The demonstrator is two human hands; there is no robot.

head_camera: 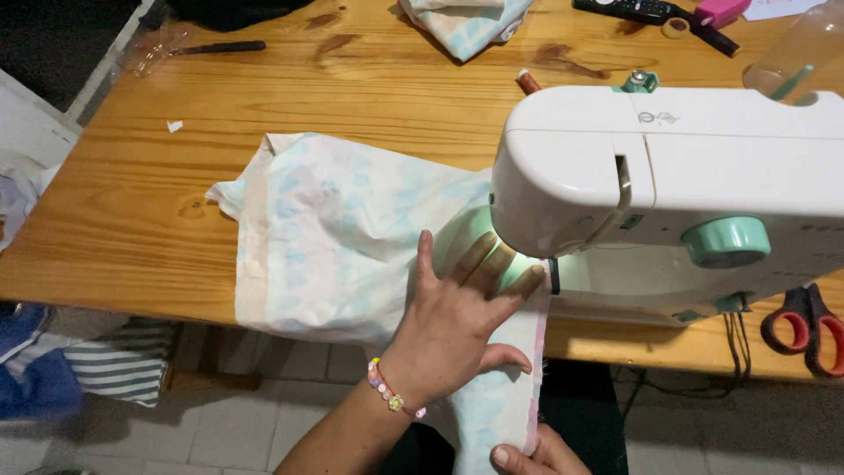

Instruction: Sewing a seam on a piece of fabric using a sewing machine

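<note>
The left hand [462, 312] lies flat and open, fingers spread, pressing a pale fabric [330, 237] printed in faint blue and pink against the wooden table [132, 193] just before the lit needle area of a white sewing machine [668, 167]; a beaded bracelet [393, 392] circles its wrist. The right hand [536, 457] shows only partly at the lower edge, fingers curled and pinching the pink-edged strip of the same fabric where it hangs off the table's front. The machine carries a mint-green dial [725, 242] on its face and a small grey printed mark on top. Red-handled scissors [804, 325] lie right of it, another folded fabric [466, 22] at the far edge, a clear plastic bottle [796, 53] at the far right, and a pink box [721, 10] beside a black remote [629, 9].
</note>
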